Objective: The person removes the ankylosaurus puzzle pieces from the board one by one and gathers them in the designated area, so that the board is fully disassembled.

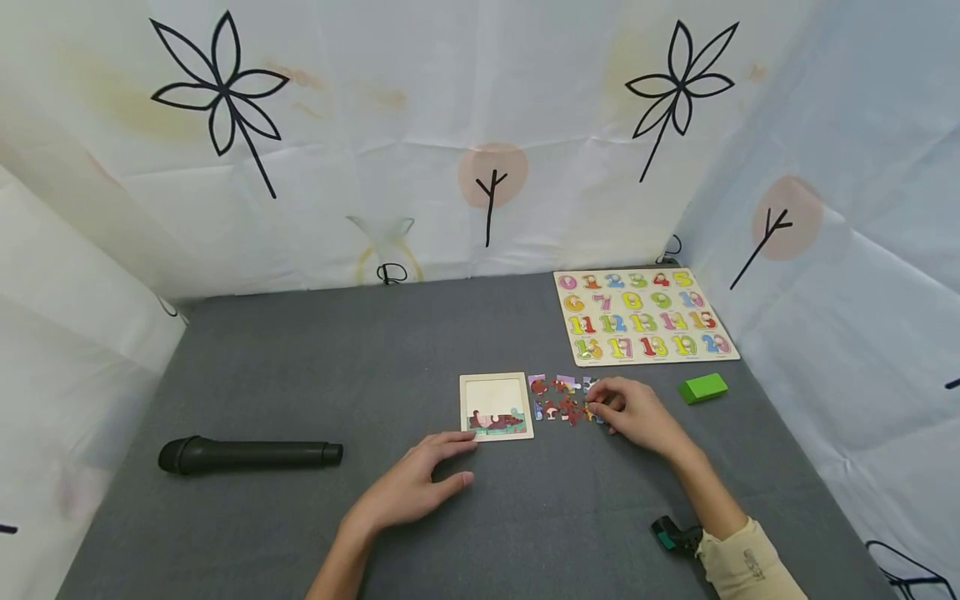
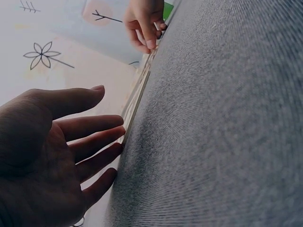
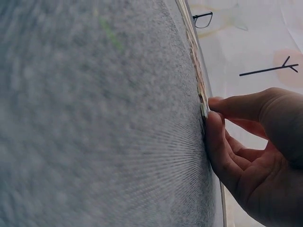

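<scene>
Right hand (image 1: 633, 412) at loose multicoloured jigsaw pieces (image 1: 567, 408), left hand (image 1: 412, 483) at square pale-wood puzzle tray (image 1: 495, 393).
Left fingers spread, tips at tray's near-left corner; tray's bottom strip filled. Pieces lie just right of tray, rightmost ones partly hidden by right fingers. Right thumb and index nearly meet; can't tell if they pinch a piece. Wrist views: tray and pieces edge-on, prints unreadable.

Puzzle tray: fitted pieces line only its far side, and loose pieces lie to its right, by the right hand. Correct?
Not the far side: the head view shows the fitted pieces along the near side of the puzzle tray. The rest holds.
</scene>
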A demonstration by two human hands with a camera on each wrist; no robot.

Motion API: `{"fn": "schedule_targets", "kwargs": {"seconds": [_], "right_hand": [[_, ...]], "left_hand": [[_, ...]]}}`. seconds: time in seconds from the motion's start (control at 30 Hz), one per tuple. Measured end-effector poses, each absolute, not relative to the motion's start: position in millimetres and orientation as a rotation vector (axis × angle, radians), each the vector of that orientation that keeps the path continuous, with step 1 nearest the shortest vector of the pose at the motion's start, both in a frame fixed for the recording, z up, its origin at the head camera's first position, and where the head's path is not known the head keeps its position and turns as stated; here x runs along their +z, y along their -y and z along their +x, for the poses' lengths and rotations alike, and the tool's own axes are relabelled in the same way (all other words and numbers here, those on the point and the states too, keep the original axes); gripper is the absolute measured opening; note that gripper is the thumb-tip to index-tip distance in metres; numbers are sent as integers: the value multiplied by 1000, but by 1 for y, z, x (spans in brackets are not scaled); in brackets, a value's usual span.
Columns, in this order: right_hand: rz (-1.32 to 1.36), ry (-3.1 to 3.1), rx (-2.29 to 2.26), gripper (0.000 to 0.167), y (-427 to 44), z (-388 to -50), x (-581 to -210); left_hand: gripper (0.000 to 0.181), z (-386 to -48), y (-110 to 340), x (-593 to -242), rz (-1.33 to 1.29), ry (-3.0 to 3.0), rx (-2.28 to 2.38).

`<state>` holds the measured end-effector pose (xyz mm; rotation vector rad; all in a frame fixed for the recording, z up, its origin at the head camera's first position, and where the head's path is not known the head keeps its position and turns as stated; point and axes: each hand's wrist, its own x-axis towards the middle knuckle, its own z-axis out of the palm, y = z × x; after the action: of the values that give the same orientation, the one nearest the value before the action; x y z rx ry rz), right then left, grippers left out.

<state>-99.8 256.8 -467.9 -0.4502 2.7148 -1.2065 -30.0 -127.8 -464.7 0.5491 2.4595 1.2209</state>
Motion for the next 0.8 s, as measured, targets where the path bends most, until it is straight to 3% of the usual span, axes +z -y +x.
{"fn": "schedule_targets", "kwargs": {"seconds": [0.43, 0.8], "right_hand": [[-452, -2684, -1291, 11, -248, -98, -464], [-517, -2503, -1405, 12, -211, -103, -458]], "left_hand": [[47, -27, 126, -461, 620, -2520, 1201], [48, -26, 115, -456, 620, -2494, 1188]]}}
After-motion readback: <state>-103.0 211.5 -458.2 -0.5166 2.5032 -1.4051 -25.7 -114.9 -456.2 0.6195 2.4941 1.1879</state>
